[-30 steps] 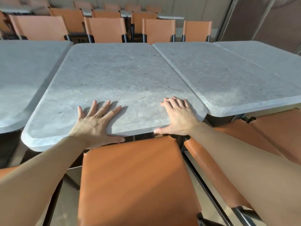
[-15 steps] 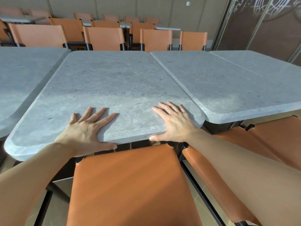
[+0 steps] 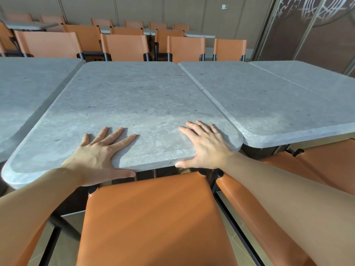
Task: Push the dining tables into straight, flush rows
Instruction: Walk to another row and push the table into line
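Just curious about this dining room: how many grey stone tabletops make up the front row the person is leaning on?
4: the grey stone tabletop under both hands, one left, one right, one far right. More may lie outside the view.

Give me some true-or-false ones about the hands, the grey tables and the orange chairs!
1. Both hands lie flat on the middle table. True: the left hand and the right hand rest there with fingers spread.
2. The right hand holds a cup. False: it holds nothing.
3. An orange chair stands right below the hands. True.
4. The middle table touches the table on the left. False: a dark gap shows between them.
5. The chairs across the tables are blue. False: the far chairs are orange.
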Demonstrator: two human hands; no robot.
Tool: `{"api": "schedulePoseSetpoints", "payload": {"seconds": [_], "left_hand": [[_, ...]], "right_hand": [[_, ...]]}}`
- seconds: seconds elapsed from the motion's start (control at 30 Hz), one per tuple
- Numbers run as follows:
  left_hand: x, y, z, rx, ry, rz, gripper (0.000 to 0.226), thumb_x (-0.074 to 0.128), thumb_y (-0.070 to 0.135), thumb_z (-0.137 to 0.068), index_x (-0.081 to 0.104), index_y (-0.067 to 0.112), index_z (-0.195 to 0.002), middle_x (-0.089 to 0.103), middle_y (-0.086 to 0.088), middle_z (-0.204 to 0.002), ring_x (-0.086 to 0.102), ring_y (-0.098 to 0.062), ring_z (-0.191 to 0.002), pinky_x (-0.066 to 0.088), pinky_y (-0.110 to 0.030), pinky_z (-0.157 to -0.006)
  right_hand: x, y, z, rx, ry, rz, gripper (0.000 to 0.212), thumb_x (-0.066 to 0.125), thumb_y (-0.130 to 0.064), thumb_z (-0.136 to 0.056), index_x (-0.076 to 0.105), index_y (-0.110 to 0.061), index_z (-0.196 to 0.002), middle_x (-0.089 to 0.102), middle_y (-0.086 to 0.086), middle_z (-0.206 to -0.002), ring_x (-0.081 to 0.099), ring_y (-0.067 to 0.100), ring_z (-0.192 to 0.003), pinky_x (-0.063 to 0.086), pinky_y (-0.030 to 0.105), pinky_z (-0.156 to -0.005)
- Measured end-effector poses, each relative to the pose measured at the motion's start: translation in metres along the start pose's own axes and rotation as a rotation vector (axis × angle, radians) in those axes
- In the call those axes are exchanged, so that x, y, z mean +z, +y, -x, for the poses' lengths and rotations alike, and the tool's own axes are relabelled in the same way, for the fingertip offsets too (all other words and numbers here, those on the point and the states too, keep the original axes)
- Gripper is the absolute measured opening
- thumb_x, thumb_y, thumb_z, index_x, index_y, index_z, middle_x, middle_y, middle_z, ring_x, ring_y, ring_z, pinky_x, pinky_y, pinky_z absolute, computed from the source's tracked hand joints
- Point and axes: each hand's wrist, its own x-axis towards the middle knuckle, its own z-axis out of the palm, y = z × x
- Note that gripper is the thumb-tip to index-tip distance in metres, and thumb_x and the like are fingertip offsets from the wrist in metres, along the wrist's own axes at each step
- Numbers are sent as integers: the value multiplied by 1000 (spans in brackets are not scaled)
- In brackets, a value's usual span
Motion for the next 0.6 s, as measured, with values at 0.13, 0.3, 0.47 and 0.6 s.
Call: {"api": "schedulePoseSetpoints", "payload": {"seconds": [0.13, 0.3, 0.47, 0.6], "left_hand": [[0, -1, 0, 2, -1, 36, 105, 4, 108, -50, -28, 65, -141, -9, 10, -168, -10, -23, -156, 8, -49, -121], [0, -1, -1, 0, -4, 33, 106, 0, 108, -48, -29, 65, -140, -12, 11, -168, -11, -21, -156, 7, -49, -122], [2, -4, -5, -1, 1, 30, 105, 2, 108, -49, -28, 65, -141, -11, 12, -168, -11, -21, -156, 7, -49, -122], [3, -8, -11, -2, 10, 39, 104, 7, 107, -52, -26, 65, -141, -10, 11, -168, -10, -21, -156, 6, -49, -122]], "right_hand": [[-1, -1, 0, 0, -6, 1, 119, 47, -95, -63, 8, -34, -158, 7, -3, -168, 3, 24, -156, 5, 56, -124], [-2, -1, -1, -1, -10, 5, 120, 46, -96, -62, 8, -33, -158, 7, -3, -168, 3, 24, -156, 5, 56, -124], [-1, 1, -6, -6, -4, 16, 120, 45, -96, -63, 8, -33, -158, 8, -2, -168, 4, 24, -156, 7, 57, -124], [1, 2, -11, -6, 7, 26, 119, 44, -96, -63, 9, -33, -158, 10, -3, -168, 6, 24, -156, 7, 56, -124]]}}
